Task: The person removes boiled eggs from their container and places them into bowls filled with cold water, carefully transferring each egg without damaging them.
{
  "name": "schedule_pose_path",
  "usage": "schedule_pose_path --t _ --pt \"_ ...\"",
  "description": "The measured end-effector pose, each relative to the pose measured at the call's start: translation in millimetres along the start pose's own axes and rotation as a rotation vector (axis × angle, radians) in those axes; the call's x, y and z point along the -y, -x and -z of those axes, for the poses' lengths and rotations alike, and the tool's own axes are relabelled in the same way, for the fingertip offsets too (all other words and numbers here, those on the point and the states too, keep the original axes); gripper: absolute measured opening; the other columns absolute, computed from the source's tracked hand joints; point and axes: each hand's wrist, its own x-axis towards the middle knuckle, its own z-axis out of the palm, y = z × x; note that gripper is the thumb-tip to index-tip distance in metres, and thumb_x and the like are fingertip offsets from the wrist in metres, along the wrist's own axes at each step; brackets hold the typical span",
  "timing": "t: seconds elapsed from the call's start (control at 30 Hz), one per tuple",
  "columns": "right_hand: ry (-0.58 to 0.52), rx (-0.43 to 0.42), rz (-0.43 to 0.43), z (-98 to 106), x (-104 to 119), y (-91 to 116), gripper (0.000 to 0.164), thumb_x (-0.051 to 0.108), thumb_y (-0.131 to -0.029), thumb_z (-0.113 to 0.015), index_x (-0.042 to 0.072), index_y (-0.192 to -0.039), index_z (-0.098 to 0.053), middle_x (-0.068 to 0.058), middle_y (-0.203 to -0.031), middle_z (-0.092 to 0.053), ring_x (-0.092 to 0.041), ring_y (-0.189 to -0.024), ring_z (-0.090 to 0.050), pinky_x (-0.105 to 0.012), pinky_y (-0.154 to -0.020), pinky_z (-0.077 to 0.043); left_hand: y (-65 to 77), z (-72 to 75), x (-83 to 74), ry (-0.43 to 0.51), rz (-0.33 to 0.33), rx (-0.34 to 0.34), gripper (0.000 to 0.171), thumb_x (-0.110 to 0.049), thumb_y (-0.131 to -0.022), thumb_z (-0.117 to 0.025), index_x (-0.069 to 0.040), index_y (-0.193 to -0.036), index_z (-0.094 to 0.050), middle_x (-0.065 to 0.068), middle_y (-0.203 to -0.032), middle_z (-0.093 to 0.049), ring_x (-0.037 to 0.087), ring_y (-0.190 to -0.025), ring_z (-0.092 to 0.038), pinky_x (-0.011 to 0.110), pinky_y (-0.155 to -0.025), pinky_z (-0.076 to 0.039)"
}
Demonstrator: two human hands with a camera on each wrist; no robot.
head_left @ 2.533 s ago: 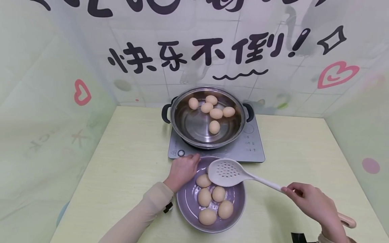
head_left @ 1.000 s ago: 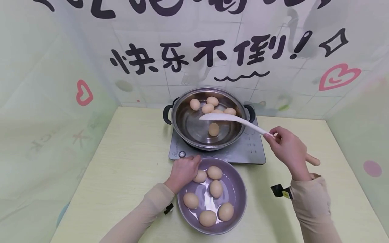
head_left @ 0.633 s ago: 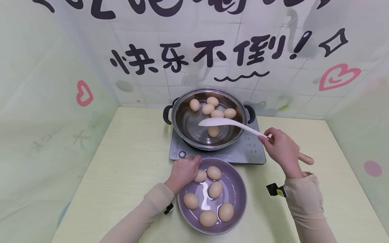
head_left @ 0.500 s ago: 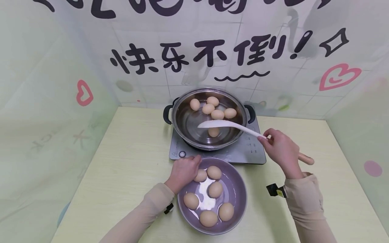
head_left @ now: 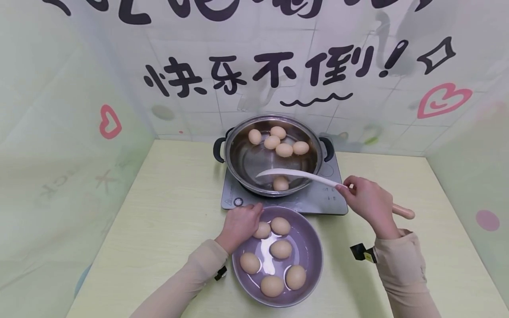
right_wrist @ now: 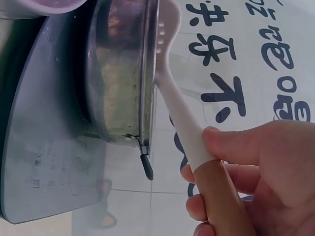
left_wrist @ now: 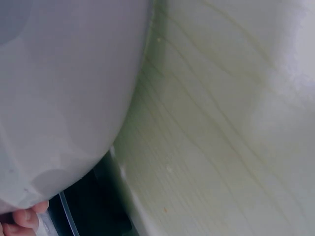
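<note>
My right hand (head_left: 367, 201) grips a white slotted spoon (head_left: 292, 172) by its wooden handle (right_wrist: 221, 196). The spoon's head is seen nearly edge-on over the front half of a steel pot (head_left: 254, 172). An egg (head_left: 280, 183) lies just in front of it, near the pot's front wall. Several more eggs (head_left: 284, 149) are grouped at the pot's back and right. My left hand (head_left: 240, 223) holds the upper left rim of a purple bowl (head_left: 316, 260), which contains several eggs (head_left: 280, 249). A few fingertips (left_wrist: 25, 219) show beneath the bowl's side in the left wrist view.
The pot stands on a grey induction cooktop (head_left: 286, 204) against the back wall, with black handles (head_left: 218, 149) at both sides. Behind the cooktop rises a printed wall sheet (head_left: 246, 53). The pale wooden table (head_left: 171, 190) extends to either side.
The spoon went from over the bowl to over the pot, then lower toward its front. The front egg in the pot shifted nearer the front wall. The bowl's eggs rearranged; my left hand stayed.
</note>
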Motion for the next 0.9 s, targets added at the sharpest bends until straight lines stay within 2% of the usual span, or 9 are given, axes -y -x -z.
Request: schedule_pose_path --t 0.5,0.73,0.9 --pt "0.074 0.047 0.03 1.2 2.7 -1.0 0.027 0.035 -0.089 -0.051 0.015 -0.075 -0.061 0.003 -0.049 -0.042 -0.016 -0.045 -0.04 -0.032 -0.039 -0.027 0.2 -1.6 0.2 -0.001 -0.004 -0.012 0.021 -0.024 -0.083 -0.061 -0.013 -0.07 -0.05 0.0 -0.054 -0.054 0.021 -0.04 -0.051 0.032 -0.033 -0.032" --pt "0.09 0.08 0.063 6.0 4.3 -2.7 0.023 0.037 -0.08 -0.065 0.015 -0.075 -0.062 0.005 -0.05 -0.046 -0.016 -0.047 -0.043 -0.033 -0.04 -0.029 -0.4 -1.0 -0.1 -0.008 -0.003 -0.001 0.021 -0.024 -0.084 -0.061 -0.012 -0.07 -0.05 0.0 -0.054 -0.054 0.021 -0.04 -0.051 0.032 -0.033 -0.033" --pt "0.099 0.106 0.096 7.1 5.5 -3.9 0.018 0.032 -0.081 -0.065 0.016 -0.075 -0.063 0.005 -0.049 -0.044 -0.016 -0.046 -0.042 -0.033 -0.039 -0.029 -0.5 -0.7 -0.3 -0.006 0.002 0.008 0.021 -0.023 -0.084 -0.061 -0.013 -0.07 -0.05 0.0 -0.054 -0.055 0.021 -0.04 -0.051 0.032 -0.033 -0.033"
